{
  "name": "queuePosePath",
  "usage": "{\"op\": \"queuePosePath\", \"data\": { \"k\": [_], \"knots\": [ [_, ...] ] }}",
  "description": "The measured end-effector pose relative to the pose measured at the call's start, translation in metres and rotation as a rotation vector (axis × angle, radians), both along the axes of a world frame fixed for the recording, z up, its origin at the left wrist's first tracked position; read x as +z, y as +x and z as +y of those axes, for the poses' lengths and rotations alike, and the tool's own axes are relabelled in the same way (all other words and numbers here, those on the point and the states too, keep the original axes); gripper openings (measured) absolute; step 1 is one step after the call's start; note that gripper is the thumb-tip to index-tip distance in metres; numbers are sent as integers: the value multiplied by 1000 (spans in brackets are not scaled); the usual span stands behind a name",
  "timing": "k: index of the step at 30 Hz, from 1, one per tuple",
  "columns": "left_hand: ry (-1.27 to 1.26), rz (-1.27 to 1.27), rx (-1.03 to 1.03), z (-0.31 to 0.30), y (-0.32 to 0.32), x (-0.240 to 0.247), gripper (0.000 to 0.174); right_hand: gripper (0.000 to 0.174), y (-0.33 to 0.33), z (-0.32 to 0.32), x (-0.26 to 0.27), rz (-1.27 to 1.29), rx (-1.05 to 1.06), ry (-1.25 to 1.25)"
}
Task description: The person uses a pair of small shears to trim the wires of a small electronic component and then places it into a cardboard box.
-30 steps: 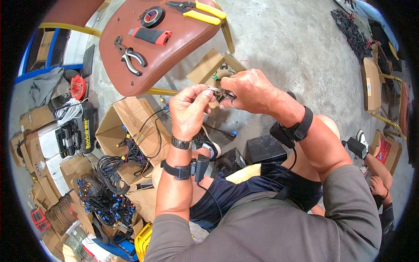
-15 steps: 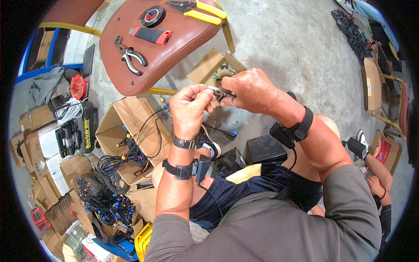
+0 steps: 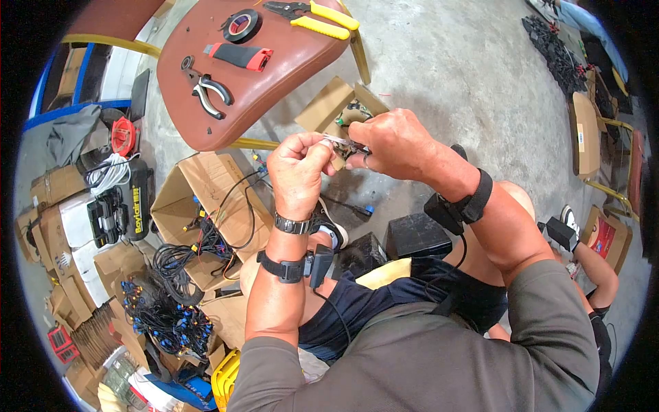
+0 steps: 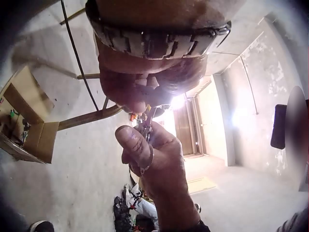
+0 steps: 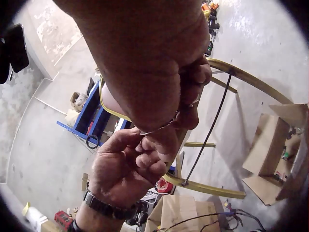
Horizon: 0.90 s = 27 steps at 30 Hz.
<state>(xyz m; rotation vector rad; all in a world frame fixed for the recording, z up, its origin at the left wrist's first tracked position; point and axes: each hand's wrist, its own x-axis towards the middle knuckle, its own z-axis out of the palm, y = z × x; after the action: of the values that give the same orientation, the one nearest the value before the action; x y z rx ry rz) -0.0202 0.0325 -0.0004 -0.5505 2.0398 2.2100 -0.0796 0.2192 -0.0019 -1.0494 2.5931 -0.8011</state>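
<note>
In the head view my left hand [image 3: 295, 175] pinches a thin pale strand [image 3: 335, 139] between thumb and forefinger. My right hand [image 3: 395, 144] faces it, its fingers curled round a small dark metal piece [image 3: 358, 147], at which the strand ends. The fingertips of both hands are close together. In the left wrist view the metal piece [image 4: 145, 128] shows above the right thumb, where a ring is worn; cannot tell its exact kind. The right wrist view has the left fingers [image 5: 149, 162] right against the right hand, with the held things mostly hidden.
A brown chair seat [image 3: 254, 75] bears pliers [image 3: 206, 93], a tape roll [image 3: 241, 26], a box cutter [image 3: 239, 56] and yellow-handled wire strippers [image 3: 319, 20]. Below the hands stands a small open carton [image 3: 326, 106]. Cable bundles [image 3: 168, 319] lie left; another person's arm [image 3: 597, 271] is at right.
Both hands stay nearly in place, the left shifting very slightly right. At the right edge, the other person's arm has moved and its hand has dropped from sight.
</note>
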Motion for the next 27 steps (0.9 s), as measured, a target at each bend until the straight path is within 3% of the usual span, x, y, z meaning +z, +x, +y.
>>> {"op": "queuePosePath", "data": {
  "k": [27],
  "knots": [
    [60,9,8,2,3,-3,6,35,2,-1,2,20,22,-19]
  ]
}}
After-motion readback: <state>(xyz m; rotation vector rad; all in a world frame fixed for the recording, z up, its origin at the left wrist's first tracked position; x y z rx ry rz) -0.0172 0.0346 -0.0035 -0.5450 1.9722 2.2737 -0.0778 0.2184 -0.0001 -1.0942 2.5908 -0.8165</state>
